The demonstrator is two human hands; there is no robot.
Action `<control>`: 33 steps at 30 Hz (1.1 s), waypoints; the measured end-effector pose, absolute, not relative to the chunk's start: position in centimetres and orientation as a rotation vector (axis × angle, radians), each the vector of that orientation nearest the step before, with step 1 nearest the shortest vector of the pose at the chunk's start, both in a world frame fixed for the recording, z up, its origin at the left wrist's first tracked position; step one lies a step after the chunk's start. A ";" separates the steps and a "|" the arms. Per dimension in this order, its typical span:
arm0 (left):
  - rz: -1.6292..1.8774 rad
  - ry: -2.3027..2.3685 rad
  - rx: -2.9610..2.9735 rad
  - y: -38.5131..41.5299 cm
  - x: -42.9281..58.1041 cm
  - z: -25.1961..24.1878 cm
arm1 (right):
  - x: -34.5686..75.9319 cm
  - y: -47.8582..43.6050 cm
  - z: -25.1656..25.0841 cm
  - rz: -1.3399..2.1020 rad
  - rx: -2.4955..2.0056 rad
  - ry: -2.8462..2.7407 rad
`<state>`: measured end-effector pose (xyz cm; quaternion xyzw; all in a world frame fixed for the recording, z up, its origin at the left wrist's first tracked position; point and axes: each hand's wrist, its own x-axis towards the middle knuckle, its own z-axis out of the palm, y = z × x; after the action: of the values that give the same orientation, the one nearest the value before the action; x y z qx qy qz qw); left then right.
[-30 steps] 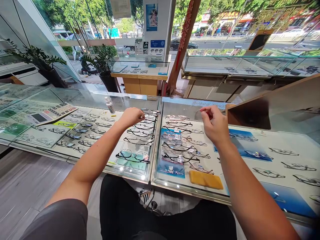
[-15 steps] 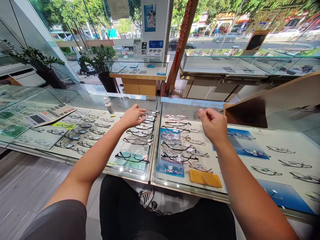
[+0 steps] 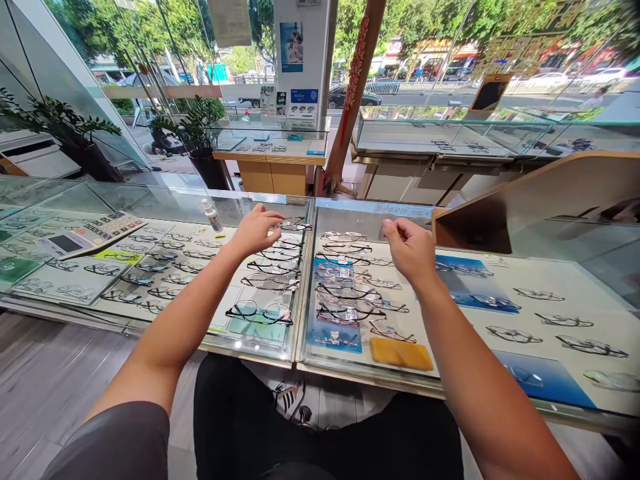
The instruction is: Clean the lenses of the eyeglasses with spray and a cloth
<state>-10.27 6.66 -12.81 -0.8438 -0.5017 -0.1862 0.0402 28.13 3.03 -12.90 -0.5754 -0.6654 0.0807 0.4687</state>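
Observation:
My left hand (image 3: 256,231) is over the far end of a row of eyeglasses on the glass counter. Its fingers are stretched out and apart, close to the farthest pair of glasses (image 3: 295,225); whether they touch it I cannot tell. Toward me from that hand lie several more frames, the nearest a dark round-lensed pair (image 3: 260,312). My right hand (image 3: 411,250) is raised above the right-hand counter section, thumb and fingers pinched together. What the pinch holds, if anything, is too faint to make out. Left of it, another row of glasses (image 3: 353,293) is laid out.
A yellow cloth-like pad (image 3: 401,354) lies near the counter's front edge. On the left are a calculator (image 3: 93,235) and a small white spray bottle (image 3: 212,215). A wooden-framed mirror or stand (image 3: 530,193) rises at the right. The glass counter (image 3: 295,353) has a metal-edged seam.
The view has shifted slightly, moving everything a little left in the picture. Both hands keep nearly the same pose and place over the counter.

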 end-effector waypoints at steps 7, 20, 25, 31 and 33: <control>-1.218 -1.472 -2.390 4.5 -10.1 -9.1 | 27.3 2.9 -12.0 0.462 -1.324 -1.676; -1.852 -1.110 -2.429 -4.3 0.9 1.6 | 18.8 -3.5 1.8 0.258 -0.959 -1.629; -1.992 -1.105 -2.453 -5.1 1.4 1.9 | 19.2 -3.9 2.3 0.388 -0.899 -1.601; -1.937 -1.153 -2.518 -4.9 1.4 1.1 | 19.0 -3.2 1.1 0.392 -0.945 -1.605; -1.957 -1.135 -2.516 -4.7 1.4 1.0 | 19.0 -2.9 1.0 0.414 -0.943 -1.589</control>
<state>1.38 -4.70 0.97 -0.7382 -0.3330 -0.5742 -0.1205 19.02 -2.92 1.01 -0.4040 -0.6810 0.1776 0.5843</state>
